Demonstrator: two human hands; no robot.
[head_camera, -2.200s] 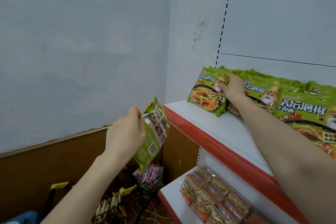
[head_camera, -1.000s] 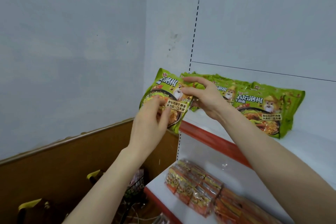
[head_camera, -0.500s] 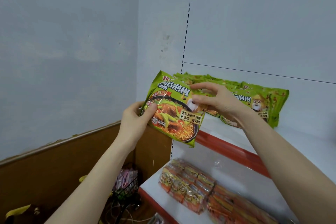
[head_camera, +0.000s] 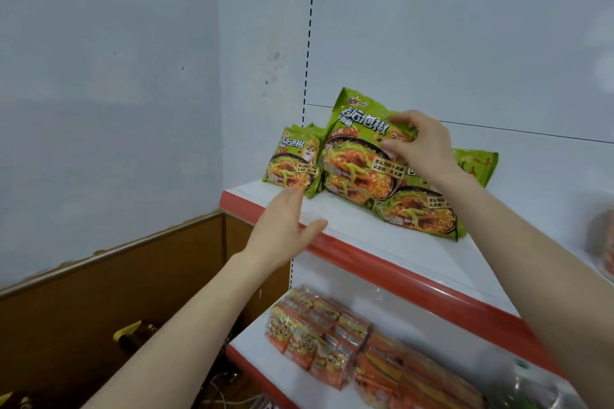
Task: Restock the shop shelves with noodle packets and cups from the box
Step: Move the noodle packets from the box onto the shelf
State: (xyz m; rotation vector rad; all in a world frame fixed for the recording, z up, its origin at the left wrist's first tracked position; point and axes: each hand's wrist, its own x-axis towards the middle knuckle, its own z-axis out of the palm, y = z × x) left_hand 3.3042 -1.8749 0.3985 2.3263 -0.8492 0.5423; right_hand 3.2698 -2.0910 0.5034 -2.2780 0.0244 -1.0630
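Centre frame: our right hand (head_camera: 422, 146) holds a green noodle packet (head_camera: 358, 156) upright over the upper shelf (head_camera: 352, 226), its fingers (head_camera: 400, 119) curled round the top right corner. Lower left, our left hand (head_camera: 285, 229) hovers at the shelf's red edge, fingers straight, holding nothing. We see more green packets (head_camera: 292, 163) behind, and orange packets (head_camera: 319, 332) on the lower shelf (head_camera: 255, 352).

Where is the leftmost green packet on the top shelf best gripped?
Pinch the leftmost packet by its top seam from above and in front, probably: it stands upright on the shelf, that flat seam is clear, and the held packet crowds its right edge.
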